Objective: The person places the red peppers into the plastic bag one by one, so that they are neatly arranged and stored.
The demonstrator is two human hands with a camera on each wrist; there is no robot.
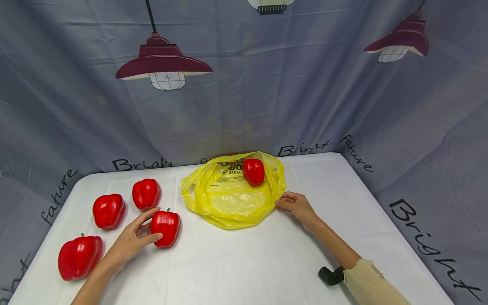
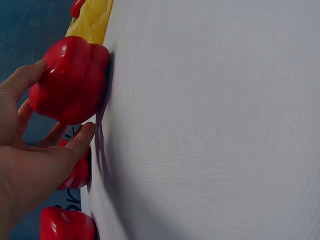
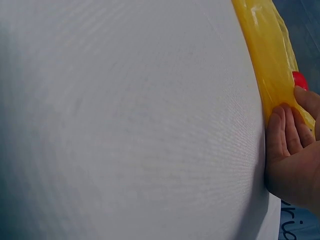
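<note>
A red bell pepper sits on the white table. My left hand reaches around its left side with fingers and thumb spread apart; the fingertips are at the pepper in the left wrist view, and the thumb lies close to its near side. My right hand pinches the right rim of a yellow plastic bag, thumb on the inner side and fingers outside, as the right wrist view shows. The bag lies with its mouth spread wide. Inside it, towards the back right, rests another red bell pepper.
Three more red bell peppers stand on the left: one at the back, one in the middle and a larger one in front. A black object shows beside the right sleeve. A grey printed curtain hangs behind the table.
</note>
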